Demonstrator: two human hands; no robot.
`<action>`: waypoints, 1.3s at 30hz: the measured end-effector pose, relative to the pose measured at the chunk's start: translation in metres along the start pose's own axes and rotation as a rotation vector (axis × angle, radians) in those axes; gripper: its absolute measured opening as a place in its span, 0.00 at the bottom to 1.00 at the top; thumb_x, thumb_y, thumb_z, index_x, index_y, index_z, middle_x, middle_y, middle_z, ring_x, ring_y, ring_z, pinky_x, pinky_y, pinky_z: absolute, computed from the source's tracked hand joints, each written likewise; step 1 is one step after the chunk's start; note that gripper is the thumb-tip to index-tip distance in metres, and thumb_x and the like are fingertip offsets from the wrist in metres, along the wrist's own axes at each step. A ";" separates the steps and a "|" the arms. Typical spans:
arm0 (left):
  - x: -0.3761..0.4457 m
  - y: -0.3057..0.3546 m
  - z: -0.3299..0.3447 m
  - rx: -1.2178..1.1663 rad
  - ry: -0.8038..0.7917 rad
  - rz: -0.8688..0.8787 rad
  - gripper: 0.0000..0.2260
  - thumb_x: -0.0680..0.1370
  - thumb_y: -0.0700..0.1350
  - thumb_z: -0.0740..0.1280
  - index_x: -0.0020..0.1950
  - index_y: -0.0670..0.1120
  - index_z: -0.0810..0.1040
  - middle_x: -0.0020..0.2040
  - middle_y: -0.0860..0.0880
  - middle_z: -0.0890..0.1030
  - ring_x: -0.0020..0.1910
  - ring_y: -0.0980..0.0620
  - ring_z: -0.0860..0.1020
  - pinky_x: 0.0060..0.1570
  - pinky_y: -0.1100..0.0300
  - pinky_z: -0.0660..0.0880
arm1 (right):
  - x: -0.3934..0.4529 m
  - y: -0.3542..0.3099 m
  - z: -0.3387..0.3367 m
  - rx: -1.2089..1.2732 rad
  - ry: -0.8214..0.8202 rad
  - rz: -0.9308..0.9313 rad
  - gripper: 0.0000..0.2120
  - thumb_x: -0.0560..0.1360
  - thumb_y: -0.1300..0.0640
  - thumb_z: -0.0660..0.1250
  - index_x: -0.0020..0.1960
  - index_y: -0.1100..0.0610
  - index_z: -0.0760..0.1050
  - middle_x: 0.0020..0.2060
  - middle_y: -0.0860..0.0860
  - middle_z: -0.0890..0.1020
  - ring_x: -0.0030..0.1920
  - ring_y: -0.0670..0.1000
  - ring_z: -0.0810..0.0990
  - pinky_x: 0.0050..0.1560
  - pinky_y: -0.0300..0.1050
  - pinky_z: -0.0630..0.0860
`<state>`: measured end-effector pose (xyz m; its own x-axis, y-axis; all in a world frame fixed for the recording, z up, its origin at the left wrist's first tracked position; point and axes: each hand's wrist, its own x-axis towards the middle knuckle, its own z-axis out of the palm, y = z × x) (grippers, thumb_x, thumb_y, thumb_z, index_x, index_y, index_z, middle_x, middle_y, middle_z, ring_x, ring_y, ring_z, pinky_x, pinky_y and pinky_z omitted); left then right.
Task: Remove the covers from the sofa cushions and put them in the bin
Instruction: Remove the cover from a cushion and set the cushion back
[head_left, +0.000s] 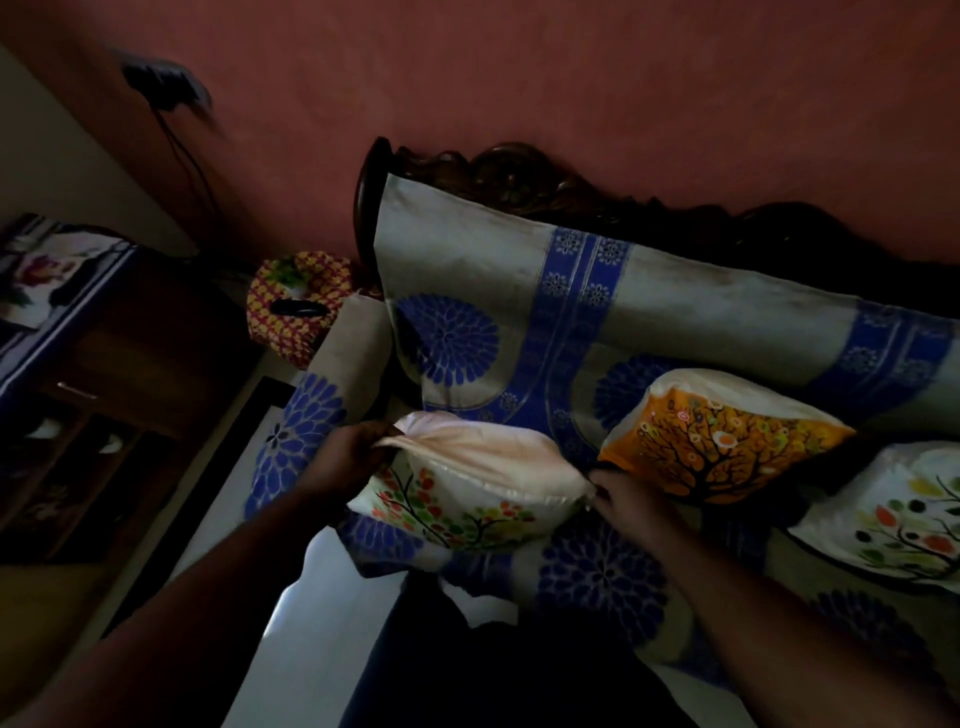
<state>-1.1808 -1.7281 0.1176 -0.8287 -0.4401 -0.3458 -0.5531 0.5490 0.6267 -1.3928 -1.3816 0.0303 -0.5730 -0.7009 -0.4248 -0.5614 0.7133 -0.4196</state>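
Orange cushion (717, 441) crowding the frame's centre right, just beside a white tree-print cushion (893, 514) at right edge, woven basket (296, 306) blocking left of sofa armrest (317, 415), open floor (311, 649) at lower centre.

both hands reach forward, left hand (349, 456) and right hand (621, 493) with fingers curled, gripping.

Three printed cushions (467, 499) (722, 441) (893, 514), one sofa (701, 312), one woven basket (296, 306), two hands (348, 457) (623, 499)
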 end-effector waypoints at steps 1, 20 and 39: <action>0.006 -0.002 -0.012 0.135 -0.008 0.026 0.13 0.78 0.38 0.70 0.48 0.58 0.83 0.42 0.54 0.84 0.41 0.54 0.82 0.40 0.61 0.74 | 0.005 -0.003 -0.015 -0.030 0.055 -0.032 0.03 0.77 0.53 0.67 0.46 0.46 0.76 0.41 0.45 0.78 0.43 0.54 0.79 0.40 0.50 0.74; 0.176 -0.042 -0.097 0.567 0.001 0.117 0.10 0.80 0.53 0.64 0.58 0.55 0.81 0.54 0.47 0.83 0.52 0.45 0.81 0.43 0.57 0.71 | 0.101 -0.086 -0.070 -0.239 0.240 0.376 0.03 0.74 0.50 0.69 0.48 0.46 0.77 0.44 0.50 0.83 0.40 0.53 0.82 0.30 0.42 0.67; 0.345 -0.103 0.037 -0.184 -0.231 -0.023 0.26 0.77 0.61 0.69 0.69 0.49 0.72 0.63 0.53 0.74 0.61 0.52 0.74 0.56 0.62 0.71 | 0.260 0.015 0.006 0.511 0.092 0.412 0.18 0.80 0.44 0.60 0.40 0.56 0.76 0.39 0.55 0.80 0.45 0.58 0.80 0.51 0.55 0.75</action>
<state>-1.4128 -1.9095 -0.0921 -0.8252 -0.2661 -0.4983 -0.5649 0.3931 0.7255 -1.5466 -1.5533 -0.0916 -0.7415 -0.3520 -0.5712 0.0551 0.8165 -0.5747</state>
